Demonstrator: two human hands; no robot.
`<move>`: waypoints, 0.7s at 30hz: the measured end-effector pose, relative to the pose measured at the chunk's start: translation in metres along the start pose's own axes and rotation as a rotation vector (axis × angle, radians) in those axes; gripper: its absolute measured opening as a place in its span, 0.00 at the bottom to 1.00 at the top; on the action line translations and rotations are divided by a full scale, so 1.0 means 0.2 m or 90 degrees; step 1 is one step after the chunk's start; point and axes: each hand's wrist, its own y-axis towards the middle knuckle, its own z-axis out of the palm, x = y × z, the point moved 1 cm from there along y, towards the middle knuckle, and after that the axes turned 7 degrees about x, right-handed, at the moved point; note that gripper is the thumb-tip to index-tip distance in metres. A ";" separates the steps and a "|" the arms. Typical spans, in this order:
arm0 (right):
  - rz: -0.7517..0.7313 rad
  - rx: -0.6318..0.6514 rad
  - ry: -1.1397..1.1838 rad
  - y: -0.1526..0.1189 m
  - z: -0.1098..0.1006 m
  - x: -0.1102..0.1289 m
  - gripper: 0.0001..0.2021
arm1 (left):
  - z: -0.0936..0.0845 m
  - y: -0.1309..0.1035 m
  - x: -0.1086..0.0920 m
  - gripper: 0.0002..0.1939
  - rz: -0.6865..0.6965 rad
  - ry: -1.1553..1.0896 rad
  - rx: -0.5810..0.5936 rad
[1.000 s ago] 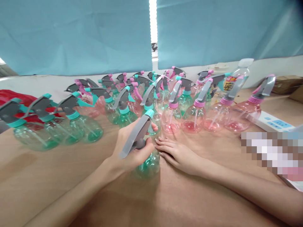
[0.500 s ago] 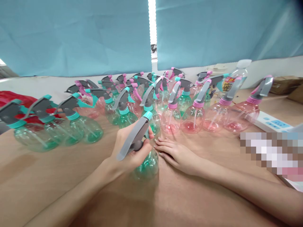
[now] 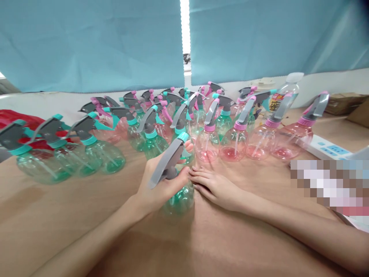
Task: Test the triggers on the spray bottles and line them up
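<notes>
A green spray bottle (image 3: 180,198) with a grey spray head and teal nozzle stands on the wooden table at the centre. My left hand (image 3: 161,184) is wrapped round its neck and spray head from the left. Just right of that bottle, my right hand (image 3: 215,188) lies flat on the table, fingers stretched out, holding nothing. Its fingertips are close beside the bottle; whether they touch it I cannot tell. Directly behind stand a green spray bottle (image 3: 154,146) and a pink spray bottle (image 3: 207,148).
Several more green bottles (image 3: 111,157) stand at the left, and several pink bottles (image 3: 258,144) at the right. A labelled clear bottle (image 3: 291,90) is behind them. At the far right are a white device (image 3: 325,148), a cardboard box (image 3: 343,103) and a blurred-out area.
My left thumb and fingers have loosened and shifted a little round the spray head, which has moved slightly right. The right hand has barely moved.
</notes>
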 end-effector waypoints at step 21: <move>-0.008 -0.007 0.009 0.00 -0.01 0.00 0.18 | 0.03 -0.02 -0.04 0.19 -0.048 -0.070 0.046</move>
